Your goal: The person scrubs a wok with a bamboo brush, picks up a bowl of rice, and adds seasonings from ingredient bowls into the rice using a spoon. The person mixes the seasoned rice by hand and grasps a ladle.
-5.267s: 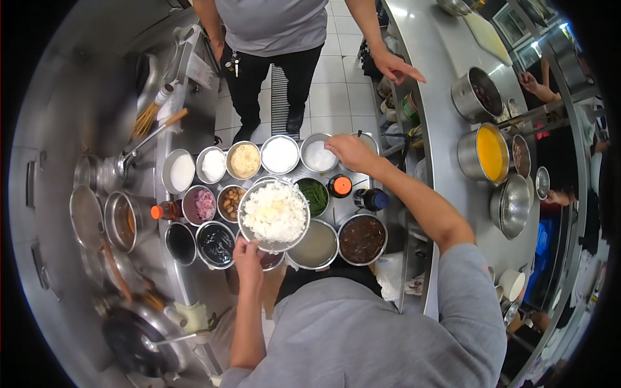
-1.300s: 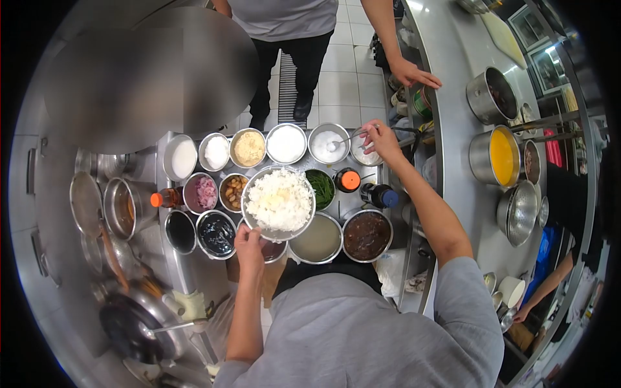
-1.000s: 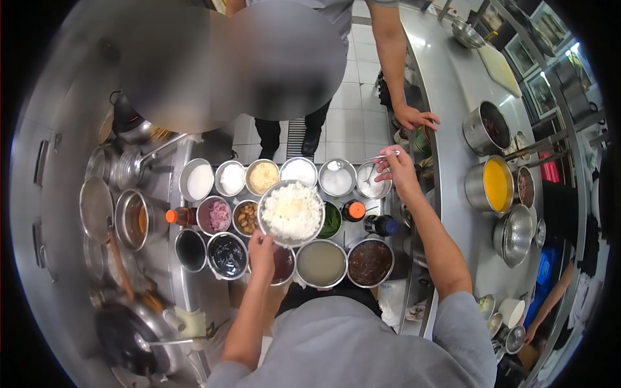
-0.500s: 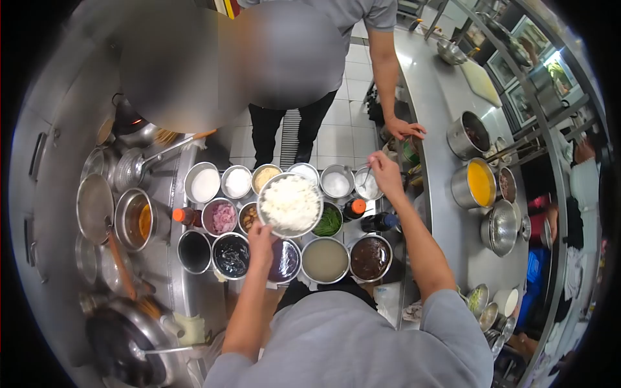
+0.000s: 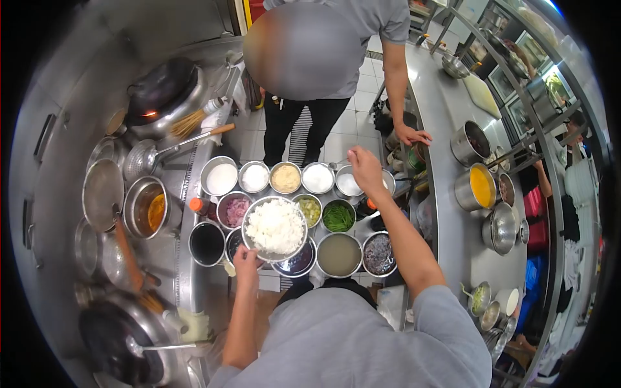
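Note:
My left hand [image 5: 246, 261] grips the near rim of a metal bowl of white rice [image 5: 276, 226], held above the seasoning containers. Over the back row, my right hand [image 5: 365, 169] is closed around a small metal spoon [image 5: 337, 164], near a container of white grains [image 5: 348, 185]. Beside that stand containers of white powder [image 5: 317, 178] and yellowish powder [image 5: 285, 178]. Chopped red onion [image 5: 237, 209] lies left of the bowl; pale green pieces [image 5: 310, 211] and chopped greens [image 5: 338, 216] lie right of it. Nearer me are a cloudy liquid [image 5: 339, 255] and a dark sauce [image 5: 297, 262].
Another person [image 5: 305, 123] stands across from me, one hand [image 5: 413, 135] at the right counter [image 5: 446, 103]. That counter holds a pot of yellow liquid [image 5: 481, 186]. Woks [image 5: 162, 97], a ladle [image 5: 154, 347] and strainers [image 5: 140, 160] are on my left.
My right hand has moved left with the spoon, away from the rightmost back container. The rice bowl has shifted left over the containers, uncovering the pale green pieces. The view has shifted.

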`<action>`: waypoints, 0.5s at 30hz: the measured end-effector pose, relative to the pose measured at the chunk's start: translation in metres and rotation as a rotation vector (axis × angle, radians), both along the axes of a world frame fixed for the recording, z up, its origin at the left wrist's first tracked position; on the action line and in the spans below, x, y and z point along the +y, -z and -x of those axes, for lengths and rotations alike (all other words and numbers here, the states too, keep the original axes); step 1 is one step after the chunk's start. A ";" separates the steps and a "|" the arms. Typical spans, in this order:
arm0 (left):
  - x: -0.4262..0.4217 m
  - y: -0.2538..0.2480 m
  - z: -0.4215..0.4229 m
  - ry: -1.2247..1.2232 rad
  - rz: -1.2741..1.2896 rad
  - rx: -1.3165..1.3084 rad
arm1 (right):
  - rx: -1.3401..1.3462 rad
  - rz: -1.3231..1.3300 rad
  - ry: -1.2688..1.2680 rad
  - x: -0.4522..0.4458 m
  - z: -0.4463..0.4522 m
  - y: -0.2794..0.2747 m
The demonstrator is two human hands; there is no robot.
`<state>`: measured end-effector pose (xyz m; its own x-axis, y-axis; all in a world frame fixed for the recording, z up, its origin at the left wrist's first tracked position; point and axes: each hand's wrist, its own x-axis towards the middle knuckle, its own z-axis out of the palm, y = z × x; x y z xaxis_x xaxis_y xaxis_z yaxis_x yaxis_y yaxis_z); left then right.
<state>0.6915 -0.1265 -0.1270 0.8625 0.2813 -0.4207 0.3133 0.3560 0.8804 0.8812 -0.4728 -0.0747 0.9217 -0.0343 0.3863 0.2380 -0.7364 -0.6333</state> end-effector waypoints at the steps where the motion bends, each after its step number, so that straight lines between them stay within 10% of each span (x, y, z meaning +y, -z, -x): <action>1: 0.004 -0.006 0.006 -0.002 -0.014 -0.013 | -0.040 0.089 0.045 0.011 -0.007 0.004; 7: 0.027 0.001 0.031 -0.007 -0.072 -0.035 | 0.383 0.083 0.185 0.024 -0.035 0.116; 15: -0.004 0.005 0.020 0.330 -0.193 -0.028 | 0.233 -0.274 0.142 0.021 0.151 0.063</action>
<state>0.6716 -0.1301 -0.1319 0.9304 0.0581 -0.3620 0.3581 0.0670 0.9313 0.7297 -0.4523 -0.1378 0.9624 -0.2407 0.1258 -0.0276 -0.5476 -0.8363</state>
